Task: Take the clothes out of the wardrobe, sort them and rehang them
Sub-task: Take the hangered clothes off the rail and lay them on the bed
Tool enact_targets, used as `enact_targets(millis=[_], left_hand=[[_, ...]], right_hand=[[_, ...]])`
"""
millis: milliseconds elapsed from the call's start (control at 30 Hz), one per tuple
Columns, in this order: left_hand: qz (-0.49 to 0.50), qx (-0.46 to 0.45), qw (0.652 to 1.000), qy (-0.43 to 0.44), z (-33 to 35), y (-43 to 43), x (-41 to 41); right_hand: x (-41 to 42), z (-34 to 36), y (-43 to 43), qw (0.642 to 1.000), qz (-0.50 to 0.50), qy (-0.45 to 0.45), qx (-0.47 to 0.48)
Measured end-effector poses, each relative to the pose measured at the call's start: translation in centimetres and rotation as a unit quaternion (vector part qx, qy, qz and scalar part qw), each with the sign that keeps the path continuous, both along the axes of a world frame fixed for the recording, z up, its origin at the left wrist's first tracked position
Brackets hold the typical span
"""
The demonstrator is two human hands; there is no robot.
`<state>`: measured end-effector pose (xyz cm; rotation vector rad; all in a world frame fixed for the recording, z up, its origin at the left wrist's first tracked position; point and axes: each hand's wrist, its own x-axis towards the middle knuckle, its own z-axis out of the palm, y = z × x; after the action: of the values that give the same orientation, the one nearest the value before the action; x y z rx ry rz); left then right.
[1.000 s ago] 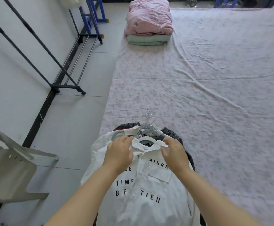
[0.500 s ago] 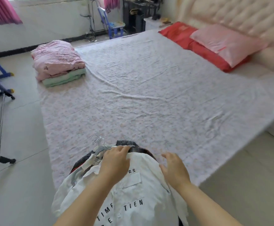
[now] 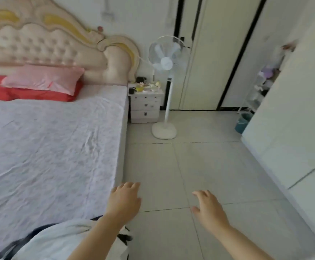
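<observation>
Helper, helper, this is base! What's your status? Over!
Left hand and right hand open, empty. Clothes piled on bed corner, not held. Fan stands ahead by the nightstand, clear of the hands. Over.

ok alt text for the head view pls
The left hand and right hand reach forward, open and empty, over the tiled floor beside a bed. A pile of clothes lies on the bed's near corner; a white wardrobe stands to the right.

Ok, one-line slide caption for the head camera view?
Left hand and right hand, open and empty, reach out beside the bed; clothes pile lies under the left forearm.
</observation>
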<state>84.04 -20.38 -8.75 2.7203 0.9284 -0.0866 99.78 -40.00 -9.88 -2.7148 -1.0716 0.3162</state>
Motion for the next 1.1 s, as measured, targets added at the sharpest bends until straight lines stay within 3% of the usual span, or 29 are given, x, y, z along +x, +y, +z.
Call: enact_targets(millis=[233, 533, 767, 1100], left_hand=[[-0.250, 0.014, 0.967, -0.053, 3.7, -16.9, 15.7], [-0.506, 0.039, 0.851, -0.132, 8.1, -47.9, 29.4], [-0.625, 0.003, 0.756, -0.193, 11.5, -67.7, 33.3], [-0.679, -0.030, 0.672, -0.294, 19.7, -83.8, 43.6]], right_hand=[[4.9, 3.4, -21.8, 0.969, -0.240, -0.026, 0.047], [6.3, 7.9, -50.5, 0.873, -0.483, -0.062, 0.031], [6.3, 12.1, -65.9, 0.809, -0.573, -0.126, 0.046], [13.7, 20.7, -78.8, 0.755, -0.601, -0.256, 0.064]])
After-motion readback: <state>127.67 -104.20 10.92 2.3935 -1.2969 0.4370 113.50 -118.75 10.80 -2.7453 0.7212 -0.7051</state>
